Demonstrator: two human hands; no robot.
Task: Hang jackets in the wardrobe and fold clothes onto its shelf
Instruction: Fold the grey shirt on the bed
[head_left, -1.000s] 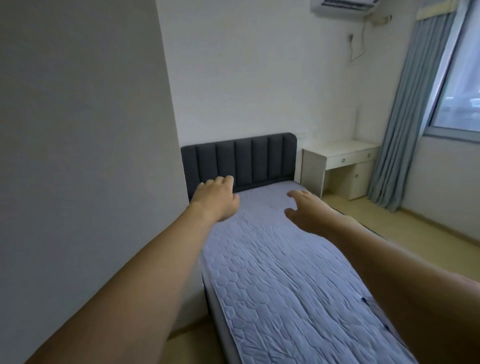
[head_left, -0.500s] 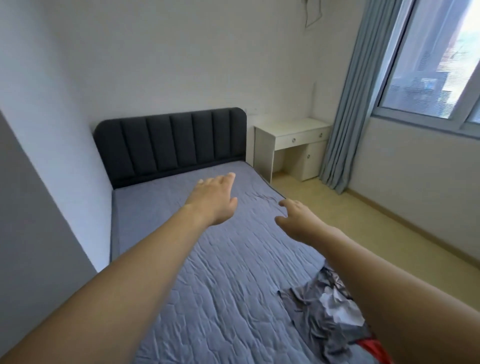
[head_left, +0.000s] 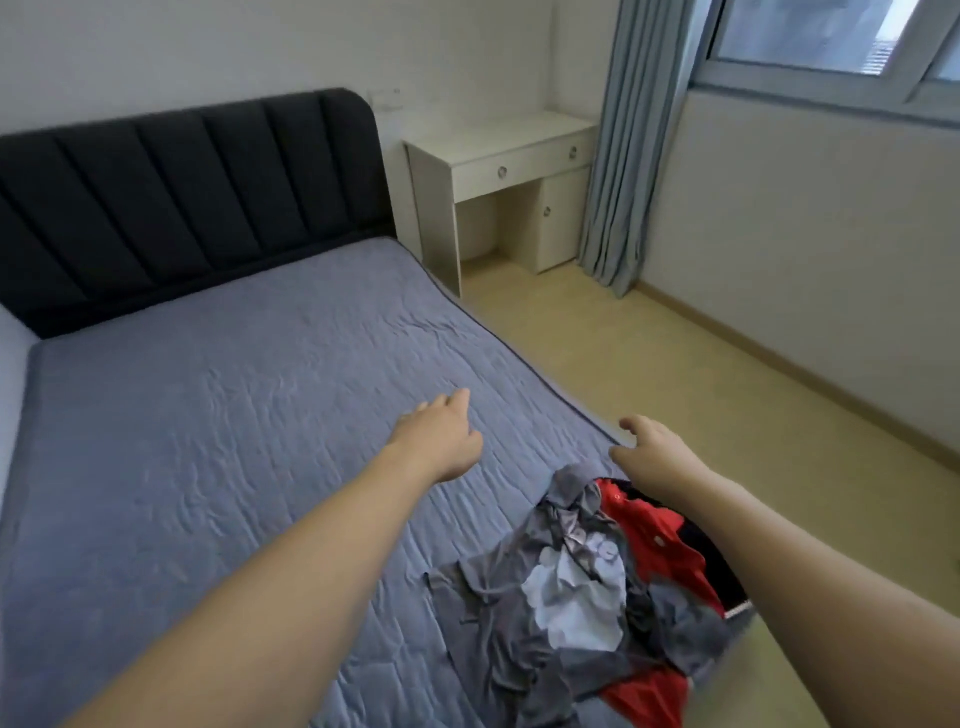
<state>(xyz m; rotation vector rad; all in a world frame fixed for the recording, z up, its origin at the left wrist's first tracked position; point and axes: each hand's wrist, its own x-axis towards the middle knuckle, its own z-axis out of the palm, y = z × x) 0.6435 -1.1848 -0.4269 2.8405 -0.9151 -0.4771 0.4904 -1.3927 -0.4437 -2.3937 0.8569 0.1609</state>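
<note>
Reaching out over the bed (head_left: 218, 415): left hand (head_left: 441, 441) and right hand (head_left: 652, 457), fingers loose, holding nothing. Crumpled grey and red clothes (head_left: 587, 592) lie at the bed's near right edge, under the right forearm.

Soft daylight from the window (head_left: 831, 41); slight blur, edges bowed.

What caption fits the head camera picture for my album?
Both hands, left and right, reach empty over a crumpled pile of grey and red clothes on the grey bed.
</note>
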